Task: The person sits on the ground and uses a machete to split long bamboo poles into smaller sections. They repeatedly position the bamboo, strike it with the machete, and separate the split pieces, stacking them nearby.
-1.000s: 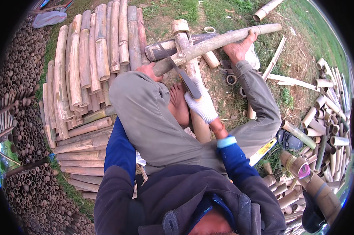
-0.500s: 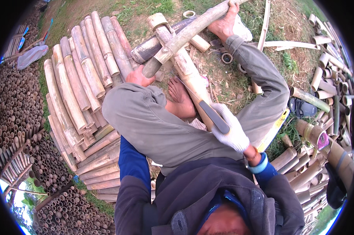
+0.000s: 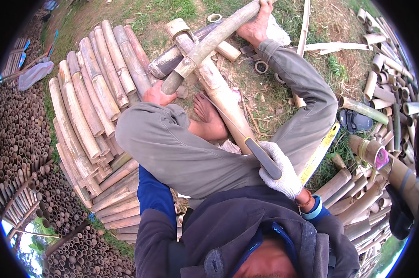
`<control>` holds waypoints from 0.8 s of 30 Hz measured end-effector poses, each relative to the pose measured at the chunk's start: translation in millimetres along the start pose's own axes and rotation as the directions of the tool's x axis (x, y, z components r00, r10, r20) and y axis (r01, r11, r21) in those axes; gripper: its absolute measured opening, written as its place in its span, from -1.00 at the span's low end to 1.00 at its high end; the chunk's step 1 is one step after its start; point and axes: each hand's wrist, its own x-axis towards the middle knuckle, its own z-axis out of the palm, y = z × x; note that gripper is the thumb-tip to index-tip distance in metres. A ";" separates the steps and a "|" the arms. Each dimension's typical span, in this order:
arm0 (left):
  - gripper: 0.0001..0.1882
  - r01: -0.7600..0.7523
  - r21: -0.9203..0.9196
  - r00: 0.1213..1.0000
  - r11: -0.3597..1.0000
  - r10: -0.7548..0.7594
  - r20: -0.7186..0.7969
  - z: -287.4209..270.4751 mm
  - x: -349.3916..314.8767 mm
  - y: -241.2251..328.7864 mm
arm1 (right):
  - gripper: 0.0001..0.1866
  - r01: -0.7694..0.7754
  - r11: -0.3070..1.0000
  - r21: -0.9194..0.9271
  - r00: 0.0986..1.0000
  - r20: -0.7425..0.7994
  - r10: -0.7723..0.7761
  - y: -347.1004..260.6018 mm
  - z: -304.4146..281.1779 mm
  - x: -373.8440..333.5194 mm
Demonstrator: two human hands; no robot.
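Observation:
My left hand (image 3: 159, 95), bare, is closed round the near end of a bamboo pole (image 3: 214, 39). This pole slants up to the right, where my bare foot (image 3: 255, 28) presses on its far part. It crosses over a thicker bamboo piece (image 3: 223, 102) lying between my legs. In a white knitted glove, my right hand (image 3: 282, 172) grips the dark grey handle of a handsaw (image 3: 263, 159). The saw's thin blade shows nearly edge-on, pointing up and left along the thick bamboo. Whether the blade touches the crossing pole I cannot tell.
A stack of bamboo lengths (image 3: 95, 88) lies at my left, beside many upright cut tubes (image 3: 19, 120). To the right are a yellow sheath (image 3: 321, 150), a dark sandal (image 3: 355, 121) and a heap of cut bamboo (image 3: 383, 92). A dark tube (image 3: 165, 62) lies ahead.
My right hand has drawn the saw back toward me and to the right. My left hand still holds the pole, and the whole view has shifted slightly.

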 end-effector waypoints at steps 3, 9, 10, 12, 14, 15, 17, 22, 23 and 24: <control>-0.12 0.052 0.006 0.999 0.999 -0.052 -0.012 -6.7 -9.8 0.4 | -0.32 0.138 0.990 -0.039 0.990 -0.034 -0.139 5.2 33.1 89.4; -0.01 0.068 0.062 0.995 0.996 -0.072 0.064 -15.1 -1.6 -1.5 | -0.54 0.337 0.938 -0.078 0.928 -0.142 -0.345 -14.6 104.4 259.8; -0.01 0.063 0.055 0.996 0.997 -0.066 0.059 -12.4 -2.9 0.4 | -0.55 0.387 0.919 -0.083 0.905 -0.159 -0.395 -1.7 99.6 249.5; -0.01 0.050 0.047 0.998 0.998 -0.052 0.043 -7.4 5.3 -9.9 | -0.53 0.465 0.880 0.095 0.882 -0.139 -0.451 -5.1 75.9 192.1; -0.04 0.044 0.025 0.999 0.999 -0.044 -0.018 13.7 -13.5 -45.9 | -0.38 0.132 0.990 0.050 0.991 0.025 -0.133 7.5 49.1 109.7; -0.05 0.021 0.000 1.000 1.000 -0.021 -0.009 17.1 -12.6 -40.9 | -0.35 0.186 0.982 -0.024 0.983 0.001 -0.186 6.9 29.5 71.1; -0.09 0.013 0.011 1.000 1.000 -0.012 -0.013 -0.3 0.1 -7.3 | -0.30 0.080 0.993 -0.089 0.996 -0.023 -0.083 7.9 10.3 18.4; -0.11 0.083 -0.005 0.997 0.997 -0.083 -0.007 -4.3 -17.8 -15.7 | -0.42 0.230 0.968 0.099 0.973 -0.014 -0.229 22.3 67.8 171.5; -0.12 0.075 -0.010 0.997 0.997 -0.076 -0.022 -6.7 -14.4 -12.6 | -0.48 0.366 0.925 0.101 0.929 -0.093 -0.357 25.4 88.4 211.9; -0.13 -0.002 -0.030 1.000 1.000 0.001 -0.023 -5.5 6.9 8.0 | -0.51 0.403 0.915 -0.024 0.900 -0.172 -0.401 28.6 91.8 251.6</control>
